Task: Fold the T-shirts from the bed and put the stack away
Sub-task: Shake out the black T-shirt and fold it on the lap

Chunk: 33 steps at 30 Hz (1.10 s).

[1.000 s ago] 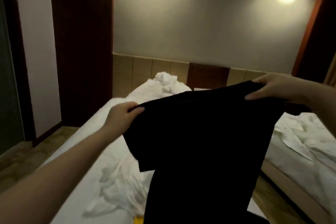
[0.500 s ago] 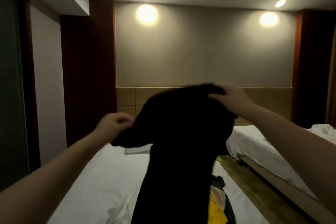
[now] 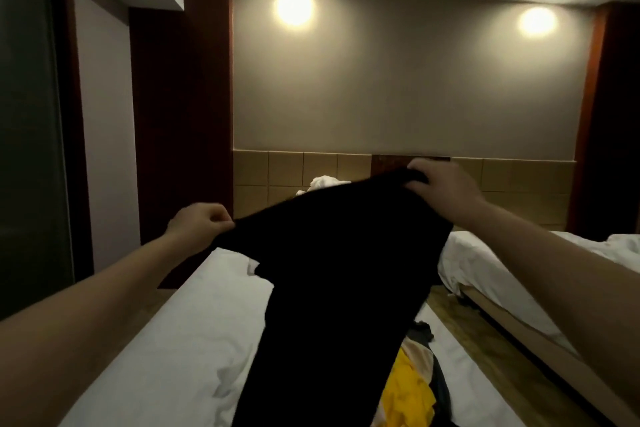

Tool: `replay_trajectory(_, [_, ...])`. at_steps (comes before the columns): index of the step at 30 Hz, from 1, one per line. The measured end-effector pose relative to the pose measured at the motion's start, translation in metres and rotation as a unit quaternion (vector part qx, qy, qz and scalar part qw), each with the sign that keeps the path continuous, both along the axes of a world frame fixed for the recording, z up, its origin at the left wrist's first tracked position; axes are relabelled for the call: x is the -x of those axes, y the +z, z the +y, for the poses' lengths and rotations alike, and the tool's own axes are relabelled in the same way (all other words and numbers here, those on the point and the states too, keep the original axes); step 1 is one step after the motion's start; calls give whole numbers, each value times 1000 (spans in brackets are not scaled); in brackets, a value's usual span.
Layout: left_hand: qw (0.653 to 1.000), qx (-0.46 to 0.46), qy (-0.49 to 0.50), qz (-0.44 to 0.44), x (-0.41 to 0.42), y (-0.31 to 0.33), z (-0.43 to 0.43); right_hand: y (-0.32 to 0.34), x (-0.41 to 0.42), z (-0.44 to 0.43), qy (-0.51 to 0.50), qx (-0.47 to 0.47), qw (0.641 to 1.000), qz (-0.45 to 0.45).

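The left hand (image 3: 200,222) pinches one top corner of a black T-shirt (image 3: 332,288), and the right hand (image 3: 441,189) grips the other corner, higher and farther out. The cloth stretches taut between the fingers and hangs straight down below them over a white bed (image 3: 166,340). Below the right hand's fingers, beside the hanging cloth, a pile of clothes (image 3: 414,381) with a yellow garment on top lies on the sheet. A second bed (image 3: 485,274) stands right of the right hand.

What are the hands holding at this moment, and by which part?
Both grip one black T-shirt at its top edge: the left hand at one upper corner, the right hand at the other, higher. It hangs over the bed.
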<state>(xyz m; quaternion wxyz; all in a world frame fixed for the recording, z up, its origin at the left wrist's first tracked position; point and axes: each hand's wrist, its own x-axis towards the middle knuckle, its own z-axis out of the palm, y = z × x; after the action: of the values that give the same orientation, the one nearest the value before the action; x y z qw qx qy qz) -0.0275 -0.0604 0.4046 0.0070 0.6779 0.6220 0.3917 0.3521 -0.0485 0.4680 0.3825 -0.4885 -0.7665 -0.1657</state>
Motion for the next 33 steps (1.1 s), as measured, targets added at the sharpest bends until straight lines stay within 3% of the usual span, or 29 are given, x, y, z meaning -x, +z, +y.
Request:
replay_trajectory(4, [989, -100, -62, -84, 0, 37, -23, 32, 5, -18, 56, -35, 989, 131])
replay_trajectory(6, [988, -86, -91, -90, 4, 44, -31, 40, -1, -28, 149, 76, 964, 207])
replay_trajectory(8, [993, 49, -107, 20, -1, 23, -31, 29, 0, -33, 133, 292, 942, 96])
replay_trajectory(10, [968, 173, -89, 159, -5, -11, -23, 11, 5, -34, 93, 457, 883, -53])
replay_trajectory(11, [965, 181, -83, 172, -6, -20, -22, 7, 7, -35, 98, 463, 878, -72])
replay_trajectory(14, [985, 109, -79, 105, -1, -21, -23, 4, 8, -33, 167, 332, 925, 74])
replay_trajectory(15, [984, 110, -86, 107, -1, -21, -23, 1, 9, -34, 163, 327, 926, 94])
replay_trajectory(17, [946, 223, -93, 215, -10, -25, -25, -12, 17, -34, 105, 412, 904, -38])
replay_trajectory(18, [927, 257, -92, 259, -14, -25, -26, -19, 21, -32, 87, 412, 902, -94])
replay_trajectory(19, [924, 249, -95, 276, -17, -18, -27, -19, 22, -30, 87, 354, 926, -93])
replay_trajectory(20, [936, 217, -97, 261, -16, -4, -26, -12, 21, -30, 98, 283, 954, -30])
replay_trajectory(22, [956, 158, -105, 222, -14, 23, -26, 6, 17, -31, 128, 222, 964, 72])
replay_trajectory(24, [941, 205, -108, 246, -18, 33, -29, 8, 17, -35, 103, 248, 963, -6])
replay_trajectory(25, [939, 211, -107, 250, -18, 34, -29, 9, 14, -31, 93, 213, 973, -11])
replay_trajectory(28, [965, 130, -103, 203, -9, 42, -26, 27, 7, -30, 105, 137, 980, 99])
replay_trajectory(33, [985, 68, -73, 143, 6, 53, -27, 39, 5, -35, 81, 199, 976, 36])
